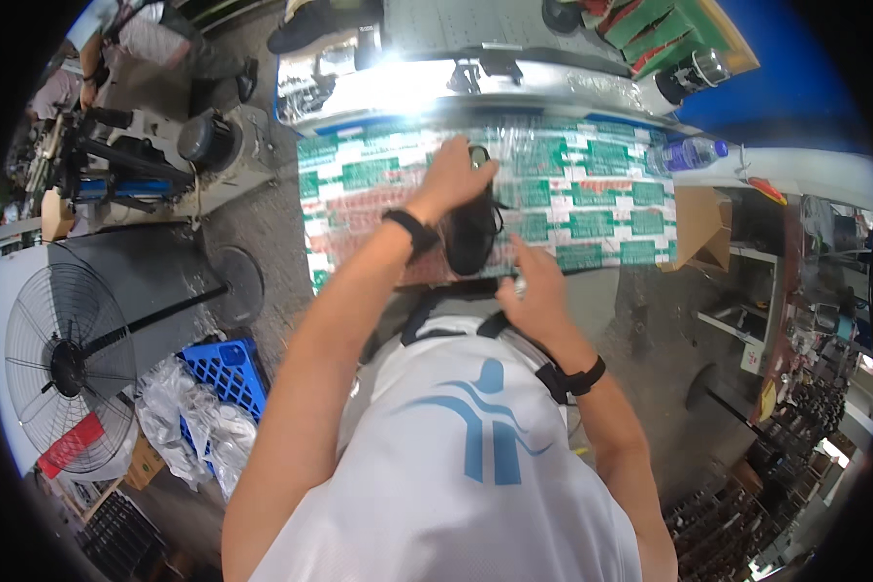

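Note:
A black shoe (471, 238) with a lace lies on the work table, its toe toward me. My left hand (448, 182) grips it at the heel end, fingers closed around the opening. Close to the toe, and apart from the shoe, is my right hand (536, 296). Its fingers are curled, with a small pale shiny spot between them that is too blurred to name. The table top (592, 228) beneath is covered in green, white and red printed sheeting under clear film.
Beyond the table runs a brightly lit conveyor (407, 87). A purple bottle (694, 153) lies at the table's right end, above an open cardboard box (703, 228). To the left stand a floor fan (68, 364) and a blue crate (225, 373) with plastic bags. Another person works at far left.

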Motion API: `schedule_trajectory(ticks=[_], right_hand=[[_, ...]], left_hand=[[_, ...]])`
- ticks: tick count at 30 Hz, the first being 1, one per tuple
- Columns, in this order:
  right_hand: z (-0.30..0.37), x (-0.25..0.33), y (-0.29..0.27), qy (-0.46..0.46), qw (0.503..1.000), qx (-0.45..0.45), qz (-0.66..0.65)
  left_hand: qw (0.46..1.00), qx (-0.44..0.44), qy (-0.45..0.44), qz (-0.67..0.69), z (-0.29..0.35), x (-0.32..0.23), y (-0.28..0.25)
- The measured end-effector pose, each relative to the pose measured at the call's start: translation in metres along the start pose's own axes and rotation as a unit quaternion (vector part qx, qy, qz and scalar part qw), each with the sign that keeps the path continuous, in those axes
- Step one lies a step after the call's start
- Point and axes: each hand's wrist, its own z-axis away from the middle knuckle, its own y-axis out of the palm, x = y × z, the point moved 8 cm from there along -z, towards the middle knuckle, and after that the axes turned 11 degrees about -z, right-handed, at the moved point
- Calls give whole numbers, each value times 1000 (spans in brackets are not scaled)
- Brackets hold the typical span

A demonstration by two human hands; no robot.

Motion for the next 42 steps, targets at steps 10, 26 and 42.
schedule_trajectory(ticks=[10,26,42], right_hand=[[-26,-142,-12,66,978,-156,124],[-26,-146,-13,7,964,-219,149],[-32,-147,-16,11,973,-190,129]], left_hand=[[991,-60,-112,44,96,-7,3],[963,-144,54,-223,-131,99,-288],[977,-45,161,-133,-307,-49,-90]])
